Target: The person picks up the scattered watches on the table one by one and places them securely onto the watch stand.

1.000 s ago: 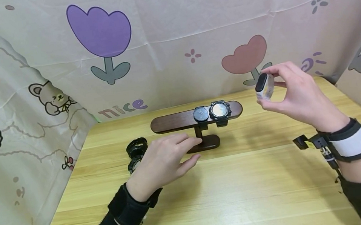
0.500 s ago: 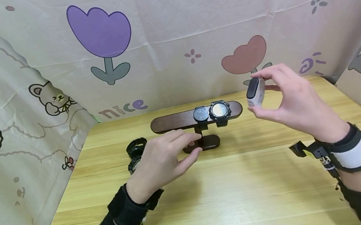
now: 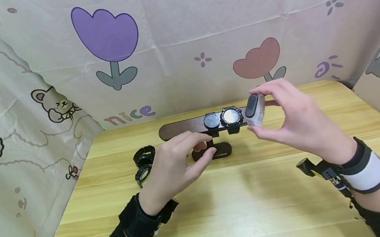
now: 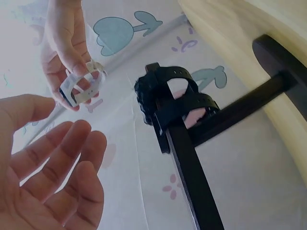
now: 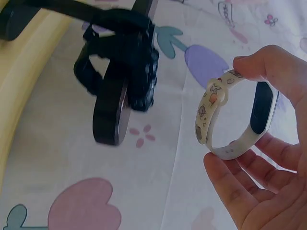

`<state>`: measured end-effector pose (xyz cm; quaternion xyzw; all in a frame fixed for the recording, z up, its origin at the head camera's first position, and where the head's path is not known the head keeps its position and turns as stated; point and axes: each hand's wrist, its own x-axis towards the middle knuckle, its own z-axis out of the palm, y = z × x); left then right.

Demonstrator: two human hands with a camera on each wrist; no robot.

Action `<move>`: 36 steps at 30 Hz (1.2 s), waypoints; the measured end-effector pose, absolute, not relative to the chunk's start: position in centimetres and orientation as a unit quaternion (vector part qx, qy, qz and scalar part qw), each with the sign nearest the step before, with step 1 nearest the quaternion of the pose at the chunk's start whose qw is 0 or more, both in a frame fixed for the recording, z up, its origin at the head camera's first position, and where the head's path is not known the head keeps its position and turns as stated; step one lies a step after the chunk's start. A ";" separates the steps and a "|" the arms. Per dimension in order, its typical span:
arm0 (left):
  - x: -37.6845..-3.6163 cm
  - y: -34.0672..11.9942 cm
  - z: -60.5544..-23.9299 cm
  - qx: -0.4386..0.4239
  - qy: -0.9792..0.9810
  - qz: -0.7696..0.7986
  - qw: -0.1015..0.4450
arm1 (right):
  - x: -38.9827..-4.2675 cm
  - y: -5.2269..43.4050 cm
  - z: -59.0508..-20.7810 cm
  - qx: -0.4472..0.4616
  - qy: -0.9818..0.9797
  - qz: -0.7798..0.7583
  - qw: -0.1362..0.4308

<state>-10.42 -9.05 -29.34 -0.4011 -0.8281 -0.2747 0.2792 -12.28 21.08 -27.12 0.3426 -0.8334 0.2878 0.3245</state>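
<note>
My right hand point(image 3: 294, 116) pinches a white smart band point(image 3: 256, 110) between thumb and fingers, close by the right end of a dark wooden watch stand point(image 3: 182, 128). In the right wrist view the band point(image 5: 206, 111) is fastened in a loop, its strap printed with small drawings, and the stand's bar end point(image 5: 109, 125) faces it. Two black watches sit side by side on the bar: a smaller one point(image 3: 211, 120) and a chunky one point(image 3: 231, 116). My left hand point(image 3: 176, 164) is held in front of the stand's post, fingers relaxed and holding nothing.
Two more black watches point(image 3: 144, 160) lie on the wooden table point(image 3: 245, 211) left of the stand, partly behind my left hand. A printed cloth point(image 3: 170, 25) hangs behind the table's back edge.
My right hand has brought the smart band leftward and slightly down, up to the right end of the stand's bar. My left hand has shifted only slightly.
</note>
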 end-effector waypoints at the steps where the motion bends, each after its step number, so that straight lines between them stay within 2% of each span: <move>1: -10.4 -8.8 -29.3 -0.398 -0.828 -0.277 0.282 | -12.2 20.9 -27.2 0.345 -0.833 0.288 0.324; 9: -10.5 -7.4 -28.9 -0.370 -0.828 -0.309 0.287 | -11.9 19.6 -27.7 0.373 -0.821 0.286 0.323; 36: -10.8 -6.1 -29.4 -0.374 -0.827 -0.328 0.261 | -10.8 16.9 -29.3 0.386 -0.822 0.228 0.351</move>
